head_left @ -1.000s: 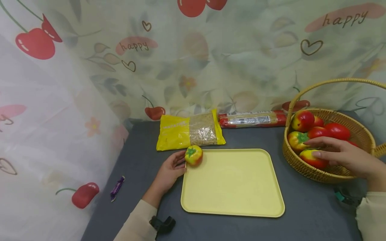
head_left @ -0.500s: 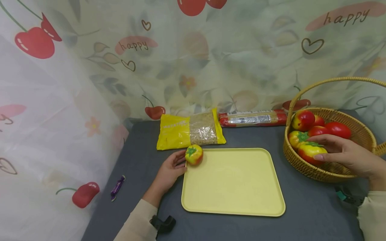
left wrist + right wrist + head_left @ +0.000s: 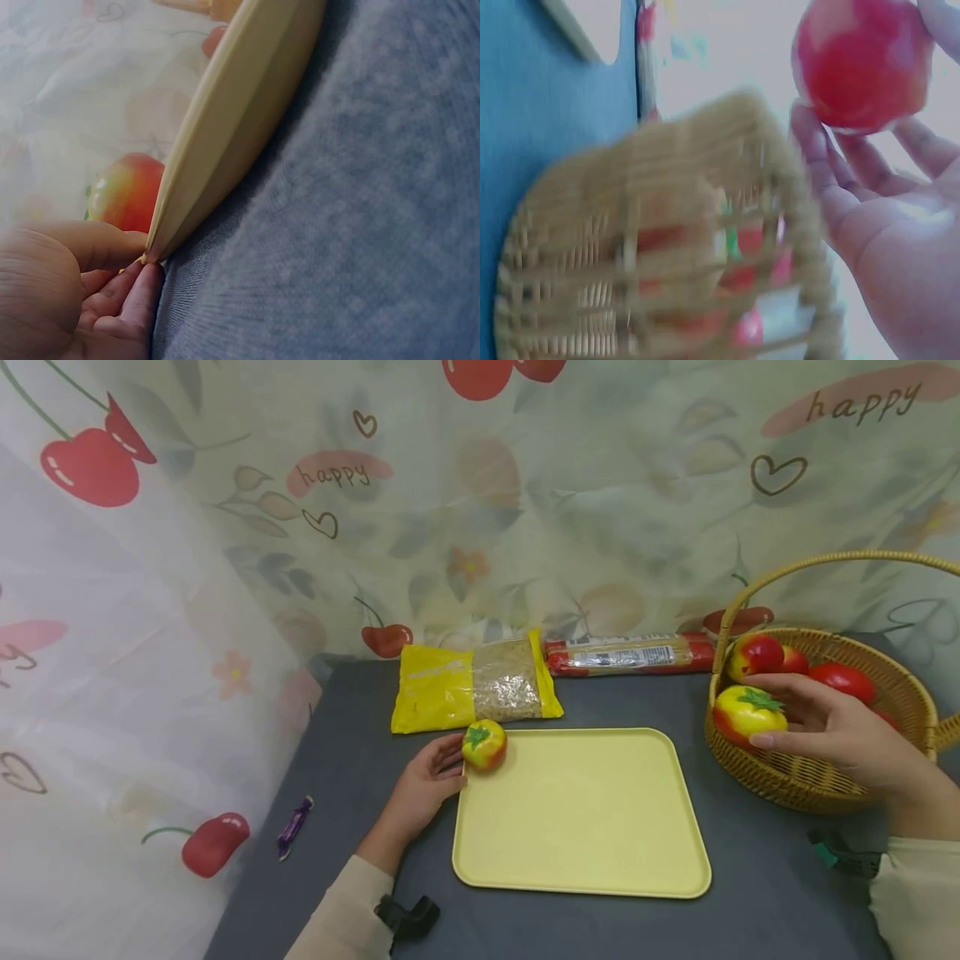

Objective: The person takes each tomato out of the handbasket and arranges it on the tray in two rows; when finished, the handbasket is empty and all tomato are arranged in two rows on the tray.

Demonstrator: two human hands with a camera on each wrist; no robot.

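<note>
In the head view my right hand [image 3: 855, 735] holds a yellow-and-red artificial fruit with a green leafy top [image 3: 746, 714] over the left side of a wicker basket [image 3: 753, 772]. From the right wrist camera, the red underside of this fruit [image 3: 862, 71] shows between thumb and fingers, above the basket rim. My left hand [image 3: 422, 789] is at the left edge of a pale yellow tray [image 3: 581, 818]. In the left wrist view, thumb and fingers pinch the tray's edge [image 3: 225, 135]. A similar fruit [image 3: 484, 747] sits in the tray's far left corner, beside the fingertips.
Several red fruits [image 3: 843, 681] lie in the basket, whose tall handle [image 3: 840, 558] arches over it. Behind the tray are a yellow bag of flakes [image 3: 438, 693] and a red-ended pack of noodles [image 3: 630, 654]. A purple-wrapped candy [image 3: 295, 828] lies at the left.
My right hand has taken hold of the yellow-and-red fruit in the basket and lifted it up and to the left. The left hand has stayed at the tray's edge.
</note>
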